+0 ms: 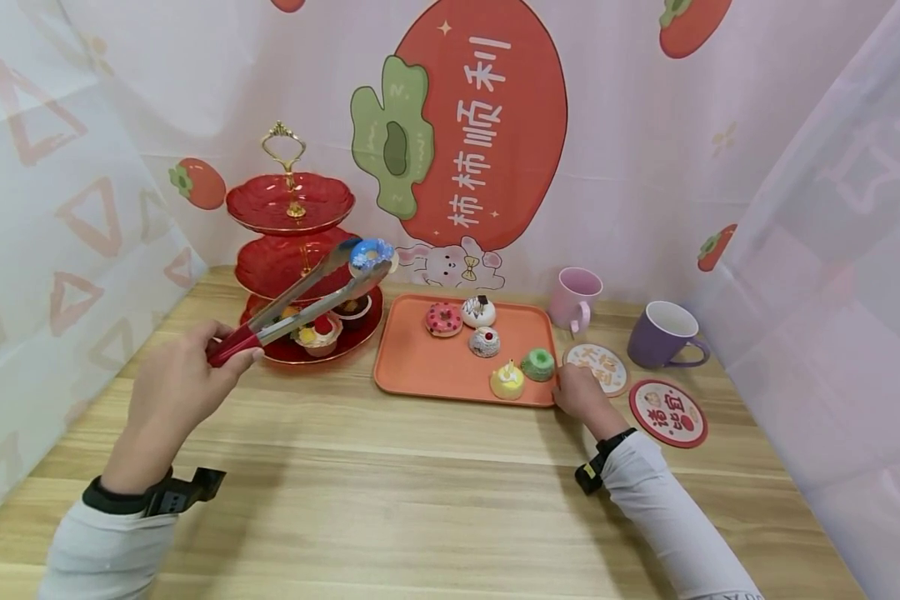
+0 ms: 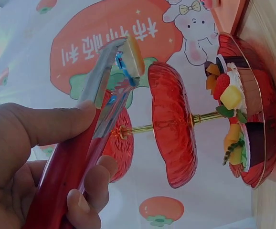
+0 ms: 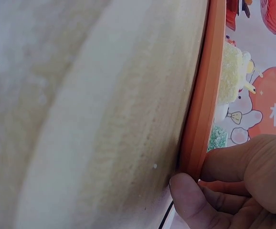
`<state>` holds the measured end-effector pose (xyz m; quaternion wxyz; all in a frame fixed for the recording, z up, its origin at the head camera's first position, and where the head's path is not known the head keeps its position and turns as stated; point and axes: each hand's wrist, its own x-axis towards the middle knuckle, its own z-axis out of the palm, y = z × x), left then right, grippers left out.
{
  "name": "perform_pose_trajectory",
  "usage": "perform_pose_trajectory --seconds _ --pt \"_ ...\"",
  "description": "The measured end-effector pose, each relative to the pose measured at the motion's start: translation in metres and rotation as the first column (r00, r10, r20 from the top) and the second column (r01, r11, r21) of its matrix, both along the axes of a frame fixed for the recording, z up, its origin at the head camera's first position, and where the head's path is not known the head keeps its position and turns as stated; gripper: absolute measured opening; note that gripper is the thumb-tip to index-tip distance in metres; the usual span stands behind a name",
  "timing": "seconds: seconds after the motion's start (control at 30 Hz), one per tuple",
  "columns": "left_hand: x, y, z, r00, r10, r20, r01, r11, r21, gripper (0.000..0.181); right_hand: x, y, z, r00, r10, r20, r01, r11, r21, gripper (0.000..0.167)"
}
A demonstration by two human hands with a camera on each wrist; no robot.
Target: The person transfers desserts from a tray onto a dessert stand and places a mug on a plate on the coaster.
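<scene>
My left hand grips the red handles of metal tongs. A blue-iced donut is pinched between the tong tips, in the air in front of the red three-tier stand. Several small cakes, among them a fruit-topped cupcake, sit on the stand's bottom plate. My right hand pinches the near right corner of the orange tray. On that tray lie a pink donut, a white donut, a white cake with a red top, a yellow cake and a green one.
A pink mug stands behind the tray's right side, and a purple mug is farther right. Two round coasters lie before them, a white one and a red-rimmed one. A printed curtain closes the back and sides.
</scene>
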<state>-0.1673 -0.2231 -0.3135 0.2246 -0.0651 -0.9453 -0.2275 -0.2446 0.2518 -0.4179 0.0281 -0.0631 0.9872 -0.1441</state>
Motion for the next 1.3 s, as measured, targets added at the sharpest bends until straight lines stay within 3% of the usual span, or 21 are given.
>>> perform_pose_trajectory --seconds 0.13,0.47,0.67,1.0,1.3 --pt "-0.004 -0.001 0.000 0.999 0.033 -0.015 -0.032 0.999 0.003 0.031 -0.001 0.000 -0.001 1.000 0.004 0.000 -0.004 1.000 -0.001 0.014" --pt "-0.013 -0.001 -0.002 0.992 0.123 0.021 -0.123 0.992 -0.033 0.032 -0.001 0.000 0.000 1.000 0.002 0.000 -0.002 1.000 -0.002 0.014" --pt "-0.016 0.004 -0.001 0.989 0.148 -0.015 -0.148 0.986 -0.071 0.031 -0.001 0.000 0.001 1.000 0.005 -0.010 -0.005 1.000 0.002 0.014" --pt "-0.020 0.010 -0.001 0.982 0.191 -0.004 -0.191 0.978 -0.081 0.028 0.000 0.000 0.001 1.000 -0.006 0.011 0.006 1.000 -0.021 0.011" --pt "-0.023 0.015 -0.003 0.981 0.196 0.001 -0.195 0.977 -0.088 0.029 -0.001 0.002 -0.002 1.000 -0.011 0.000 0.011 1.000 -0.016 0.015"
